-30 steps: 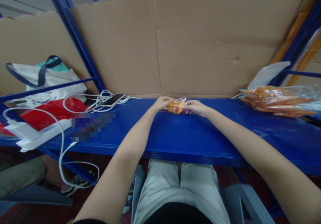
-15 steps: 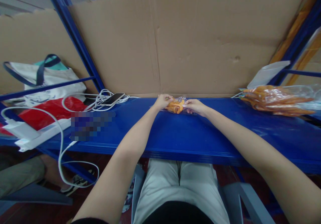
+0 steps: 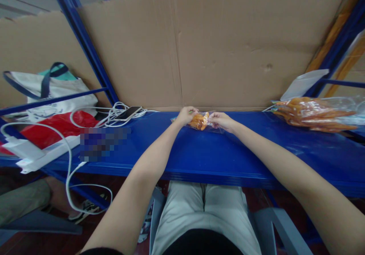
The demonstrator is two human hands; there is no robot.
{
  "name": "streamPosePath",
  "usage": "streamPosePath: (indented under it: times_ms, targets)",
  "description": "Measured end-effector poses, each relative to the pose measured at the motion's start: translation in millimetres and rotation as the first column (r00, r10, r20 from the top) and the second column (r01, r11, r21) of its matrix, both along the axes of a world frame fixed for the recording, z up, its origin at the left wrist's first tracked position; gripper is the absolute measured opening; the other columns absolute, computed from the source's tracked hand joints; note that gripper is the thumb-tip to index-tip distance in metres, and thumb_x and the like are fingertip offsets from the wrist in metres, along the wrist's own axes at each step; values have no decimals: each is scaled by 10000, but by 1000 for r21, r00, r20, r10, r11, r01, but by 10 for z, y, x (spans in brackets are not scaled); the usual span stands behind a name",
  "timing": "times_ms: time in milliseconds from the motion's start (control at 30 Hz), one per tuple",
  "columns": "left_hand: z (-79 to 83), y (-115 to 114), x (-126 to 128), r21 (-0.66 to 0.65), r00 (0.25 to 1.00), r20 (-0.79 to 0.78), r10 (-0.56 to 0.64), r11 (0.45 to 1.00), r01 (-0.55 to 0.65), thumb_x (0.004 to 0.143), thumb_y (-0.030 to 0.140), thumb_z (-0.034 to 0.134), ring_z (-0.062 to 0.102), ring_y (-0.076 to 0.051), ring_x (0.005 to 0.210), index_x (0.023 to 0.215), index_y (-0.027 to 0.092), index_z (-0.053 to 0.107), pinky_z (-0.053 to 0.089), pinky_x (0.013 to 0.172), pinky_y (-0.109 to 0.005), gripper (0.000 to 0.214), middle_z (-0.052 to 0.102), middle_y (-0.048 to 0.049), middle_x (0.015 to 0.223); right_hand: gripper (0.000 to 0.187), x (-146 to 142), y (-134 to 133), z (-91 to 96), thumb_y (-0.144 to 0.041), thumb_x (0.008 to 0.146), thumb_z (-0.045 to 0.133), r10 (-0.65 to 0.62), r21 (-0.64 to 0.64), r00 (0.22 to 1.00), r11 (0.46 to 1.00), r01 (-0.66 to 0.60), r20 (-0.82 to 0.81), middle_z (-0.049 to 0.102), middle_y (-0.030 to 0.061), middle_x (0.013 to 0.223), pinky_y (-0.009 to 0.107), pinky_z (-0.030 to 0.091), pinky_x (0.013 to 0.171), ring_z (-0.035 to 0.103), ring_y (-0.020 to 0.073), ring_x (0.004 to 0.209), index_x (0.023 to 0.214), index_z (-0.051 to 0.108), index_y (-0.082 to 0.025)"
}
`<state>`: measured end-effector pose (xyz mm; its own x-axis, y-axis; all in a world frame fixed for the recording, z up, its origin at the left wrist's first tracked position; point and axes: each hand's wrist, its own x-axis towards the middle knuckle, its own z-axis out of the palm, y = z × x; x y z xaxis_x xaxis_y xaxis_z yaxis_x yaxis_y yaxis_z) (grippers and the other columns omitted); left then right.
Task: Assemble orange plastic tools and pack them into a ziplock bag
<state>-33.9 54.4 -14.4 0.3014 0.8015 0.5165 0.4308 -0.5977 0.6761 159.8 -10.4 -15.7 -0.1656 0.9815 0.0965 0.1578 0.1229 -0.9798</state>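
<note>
A small clear plastic bag with orange pieces inside (image 3: pixel 200 120) sits at the back of the blue shelf (image 3: pixel 199 152), near the cardboard wall. My left hand (image 3: pixel 185 115) pinches the bag's left end with closed fingers. My right hand (image 3: pixel 221 120) pinches its right end, fingers also closed. Both arms reach straight forward over the shelf. The fingertips are partly hidden by the bag.
A larger clear bag of orange pieces (image 3: pixel 313 114) lies at the right. A phone (image 3: pixel 128 113) with white cables, a white power strip (image 3: pixel 37 152), a red bag (image 3: pixel 54 127) and a tote bag (image 3: pixel 54 89) sit at the left. Cardboard (image 3: pixel 222 49) backs the shelf.
Both hands stay on the small bag and shift only slightly; the bag is turned a little between them and its plastic edge now shows left of my left hand.
</note>
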Motion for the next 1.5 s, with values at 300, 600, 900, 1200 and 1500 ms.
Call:
streamPosePath:
  times_ms: [300,600,900,1200,1500]
  targets:
    - [-19,12,33,-36,999,-48,12,999,-14,800,94,596,682,-189,942,751,126,669,485,970,-359,93,744,-106,992,244,-22,-24,-12,-54,810,666,-37,-9,989,999,38,142,565,-42,473,167,332,412,463,50,385,647,529,-174]
    - [-24,12,-1,-23,981,-181,73,997,-78,790,149,579,643,-185,844,749,140,668,493,870,-323,98,724,-63,853,277,-13,-16,-34,-231,850,680,65,50,966,995,-80,249,659,18,562,173,306,396,447,50,413,595,600,-156]
    - [-30,12,15,31,954,-281,103,995,-98,810,207,546,605,-170,760,741,158,665,483,780,-284,146,696,-34,777,279,-26,8,-30,-221,850,689,62,26,965,997,-71,253,641,5,547,166,313,394,450,49,411,596,591,-160]
    - [-59,58,15,96,910,-351,221,975,-199,845,173,530,603,-180,739,711,159,665,473,761,-288,191,699,-63,769,336,-52,-61,65,-216,971,491,-53,-24,997,998,54,50,650,23,566,179,348,403,499,70,408,649,571,-168]
    - [-62,54,-36,151,861,-408,303,953,-264,883,166,506,661,-212,859,824,163,715,485,793,-283,217,742,-102,921,373,-46,-29,49,-407,923,614,-26,42,999,999,24,36,678,49,641,195,408,500,559,87,513,645,616,-158]
